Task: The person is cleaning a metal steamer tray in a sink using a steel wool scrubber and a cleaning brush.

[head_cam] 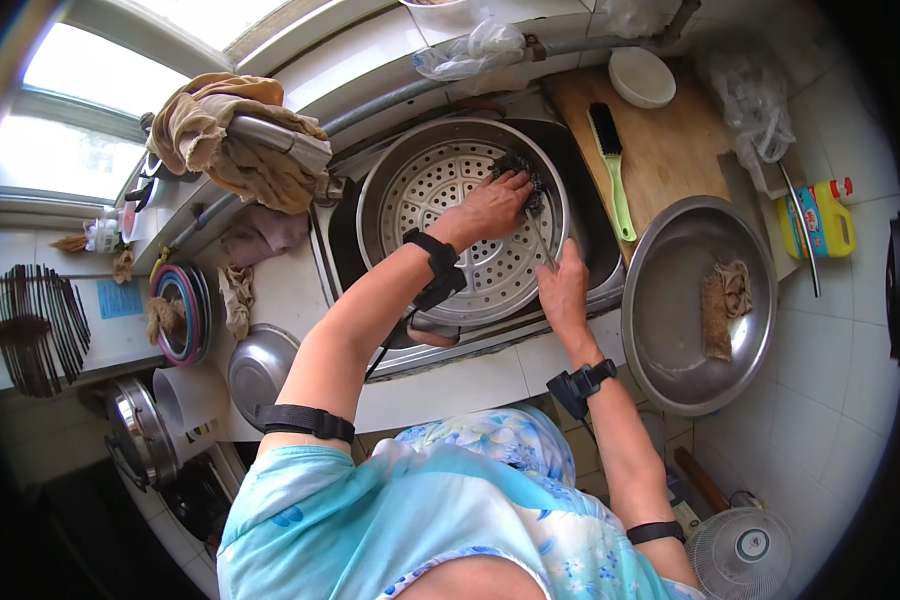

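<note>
A round metal steamer tray (450, 281) with a perforated base and tall wall rests over the dark sink basin (596, 240). My left hand (491, 206) reaches across it and presses a dark grey scouring pad (521, 169) against the inside, at the far right. My right hand (566, 281) grips the tray's near right side at the rim. A thin metal strip (546, 251) shows beside its fingers; whether it belongs to the tray I cannot tell.
Right of the sink lie a wooden cutting board (675, 142), a green-handled brush (615, 180) and a white bowl (641, 77). A big metal basin (660, 352) holds a brown scrubber (716, 322). Cloths (232, 135) drape the faucet at left. An upturned metal bowl (262, 367) sits nearby.
</note>
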`<action>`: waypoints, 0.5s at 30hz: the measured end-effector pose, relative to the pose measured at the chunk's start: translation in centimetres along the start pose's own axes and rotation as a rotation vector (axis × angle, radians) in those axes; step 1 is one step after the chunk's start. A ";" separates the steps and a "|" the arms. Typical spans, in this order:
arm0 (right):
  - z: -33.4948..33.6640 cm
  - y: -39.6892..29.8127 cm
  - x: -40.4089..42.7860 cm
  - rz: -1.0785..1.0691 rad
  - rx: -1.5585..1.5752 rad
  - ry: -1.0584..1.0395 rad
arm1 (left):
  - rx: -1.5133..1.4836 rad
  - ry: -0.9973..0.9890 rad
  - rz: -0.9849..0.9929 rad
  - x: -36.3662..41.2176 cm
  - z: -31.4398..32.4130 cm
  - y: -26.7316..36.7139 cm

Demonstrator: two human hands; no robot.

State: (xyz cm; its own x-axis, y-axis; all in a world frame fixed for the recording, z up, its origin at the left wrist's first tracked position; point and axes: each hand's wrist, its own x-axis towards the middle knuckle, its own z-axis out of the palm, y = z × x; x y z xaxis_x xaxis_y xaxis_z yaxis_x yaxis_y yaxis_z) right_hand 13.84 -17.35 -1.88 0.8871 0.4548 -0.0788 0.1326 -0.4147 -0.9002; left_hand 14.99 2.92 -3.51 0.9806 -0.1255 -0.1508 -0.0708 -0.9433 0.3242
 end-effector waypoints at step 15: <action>2.1 -1.4 -6.0 0.173 0.026 -0.011 | -0.168 -0.058 -0.411 -7.4 -3.1 -5.6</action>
State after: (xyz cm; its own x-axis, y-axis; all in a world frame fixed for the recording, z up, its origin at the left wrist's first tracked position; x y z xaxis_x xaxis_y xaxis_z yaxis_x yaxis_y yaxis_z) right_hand 7.41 -17.85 -1.04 0.8910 0.3866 -0.2381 -0.0333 -0.4674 -0.8834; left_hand 8.70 10.08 -1.29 0.9087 0.2282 -0.3497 0.3583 -0.8560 0.3727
